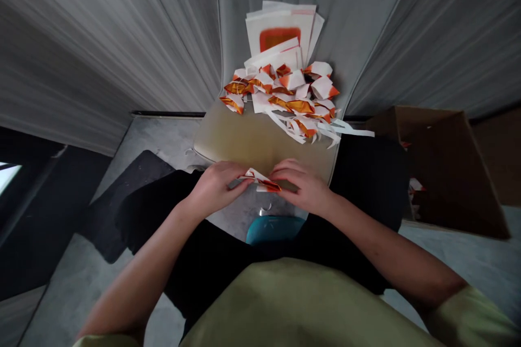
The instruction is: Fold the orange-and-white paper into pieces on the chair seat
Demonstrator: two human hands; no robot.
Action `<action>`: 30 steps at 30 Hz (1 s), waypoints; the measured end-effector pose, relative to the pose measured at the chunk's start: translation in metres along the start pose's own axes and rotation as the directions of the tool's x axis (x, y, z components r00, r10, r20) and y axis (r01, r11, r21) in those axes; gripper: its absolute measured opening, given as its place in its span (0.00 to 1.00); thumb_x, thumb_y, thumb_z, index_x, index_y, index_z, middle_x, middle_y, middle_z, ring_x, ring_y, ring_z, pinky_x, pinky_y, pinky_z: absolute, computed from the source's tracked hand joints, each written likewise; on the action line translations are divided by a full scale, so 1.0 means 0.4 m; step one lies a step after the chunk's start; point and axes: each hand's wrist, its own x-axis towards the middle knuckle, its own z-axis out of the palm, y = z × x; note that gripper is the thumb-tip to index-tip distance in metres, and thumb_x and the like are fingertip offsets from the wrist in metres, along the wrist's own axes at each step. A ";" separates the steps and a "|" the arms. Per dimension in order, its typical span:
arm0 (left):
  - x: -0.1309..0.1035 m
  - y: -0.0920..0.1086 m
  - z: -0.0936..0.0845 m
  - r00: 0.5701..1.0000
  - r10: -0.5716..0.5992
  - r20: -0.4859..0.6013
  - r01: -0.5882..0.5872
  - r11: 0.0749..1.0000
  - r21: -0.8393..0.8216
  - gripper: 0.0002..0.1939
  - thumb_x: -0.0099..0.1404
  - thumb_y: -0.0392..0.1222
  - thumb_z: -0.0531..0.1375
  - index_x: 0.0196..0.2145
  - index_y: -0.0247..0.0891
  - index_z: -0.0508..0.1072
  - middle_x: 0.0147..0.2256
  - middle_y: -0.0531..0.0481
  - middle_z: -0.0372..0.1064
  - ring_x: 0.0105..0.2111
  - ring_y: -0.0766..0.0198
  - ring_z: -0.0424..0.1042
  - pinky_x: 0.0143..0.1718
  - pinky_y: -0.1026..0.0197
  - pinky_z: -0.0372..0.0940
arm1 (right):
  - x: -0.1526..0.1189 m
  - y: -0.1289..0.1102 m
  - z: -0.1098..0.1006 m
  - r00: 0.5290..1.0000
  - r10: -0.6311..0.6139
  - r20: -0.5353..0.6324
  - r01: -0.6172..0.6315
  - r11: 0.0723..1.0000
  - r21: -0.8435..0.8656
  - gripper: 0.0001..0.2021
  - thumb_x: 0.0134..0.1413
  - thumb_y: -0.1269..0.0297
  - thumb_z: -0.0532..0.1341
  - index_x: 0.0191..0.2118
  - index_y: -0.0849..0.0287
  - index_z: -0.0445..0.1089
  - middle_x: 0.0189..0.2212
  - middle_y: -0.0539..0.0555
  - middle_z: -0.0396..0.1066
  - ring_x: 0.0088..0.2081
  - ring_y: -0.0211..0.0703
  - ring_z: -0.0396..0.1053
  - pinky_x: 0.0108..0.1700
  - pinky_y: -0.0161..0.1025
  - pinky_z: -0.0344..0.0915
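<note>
A small folded paper piece (264, 180), white with orange-red and gold parts, is held between my two hands above the front edge of the grey chair. My left hand (222, 184) pinches its left end between thumb and fingers. At its right end, my right hand (299, 183) grips it with the fingers closed around the edge. In front of my hands, a heap of similar folded paper pieces (285, 92) lies on the chair seat, with white paper strips (291, 127) along its near side. Flat printed sheets (273, 24) with an orange-red patch are stacked behind the heap.
The padded chair (244, 130) stands between my knees. An open cardboard box (448, 173) with some paper bits sits on the floor to the right. A teal seat edge (272, 227) shows below me. Grey curtains (163, 21) hang on both sides, and a dark mat (142, 173) lies left.
</note>
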 end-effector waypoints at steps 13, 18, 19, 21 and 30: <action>0.119 -0.200 0.124 0.884 -0.428 0.188 0.468 0.796 -0.384 0.18 0.68 0.55 0.62 0.42 0.39 0.82 0.32 0.50 0.77 0.29 0.64 0.72 0.30 0.62 0.66 | 0.115 0.149 0.021 0.856 0.514 0.056 -0.515 0.838 0.181 0.06 0.54 0.60 0.65 0.32 0.55 0.69 0.27 0.47 0.71 0.29 0.40 0.66 0.32 0.38 0.63; 0.106 -0.218 0.174 0.979 -0.159 -0.127 0.146 0.984 -0.103 0.14 0.72 0.41 0.57 0.47 0.41 0.82 0.44 0.45 0.77 0.44 0.61 0.75 0.47 0.57 0.70 | 0.109 0.216 0.013 0.959 0.282 0.042 -0.270 0.946 -0.180 0.05 0.56 0.71 0.62 0.38 0.54 0.71 0.35 0.52 0.74 0.37 0.45 0.70 0.41 0.42 0.64; 0.098 -0.218 0.183 0.983 -0.109 -0.150 0.103 0.993 -0.049 0.15 0.73 0.39 0.55 0.48 0.41 0.81 0.45 0.45 0.76 0.44 0.61 0.75 0.48 0.56 0.70 | 0.102 0.223 0.015 0.967 0.249 0.055 -0.229 0.944 -0.238 0.05 0.57 0.72 0.61 0.37 0.54 0.71 0.37 0.53 0.75 0.39 0.46 0.70 0.43 0.43 0.65; 0.081 -0.220 0.198 0.987 -0.039 -0.157 0.049 0.997 0.061 0.15 0.74 0.39 0.55 0.49 0.43 0.81 0.46 0.44 0.76 0.44 0.60 0.74 0.47 0.55 0.70 | 0.086 0.229 0.020 0.974 0.202 0.103 -0.160 0.933 -0.321 0.06 0.59 0.72 0.60 0.37 0.54 0.72 0.40 0.55 0.76 0.43 0.49 0.71 0.46 0.45 0.65; 0.026 -0.203 0.232 0.994 -0.080 -0.073 0.097 0.955 0.280 0.23 0.68 0.36 0.55 0.58 0.43 0.76 0.55 0.40 0.70 0.49 0.50 0.70 0.49 0.46 0.67 | 0.061 0.225 0.021 0.983 0.145 0.115 -0.092 0.924 -0.372 0.13 0.60 0.75 0.55 0.41 0.55 0.75 0.48 0.57 0.77 0.49 0.53 0.72 0.51 0.51 0.66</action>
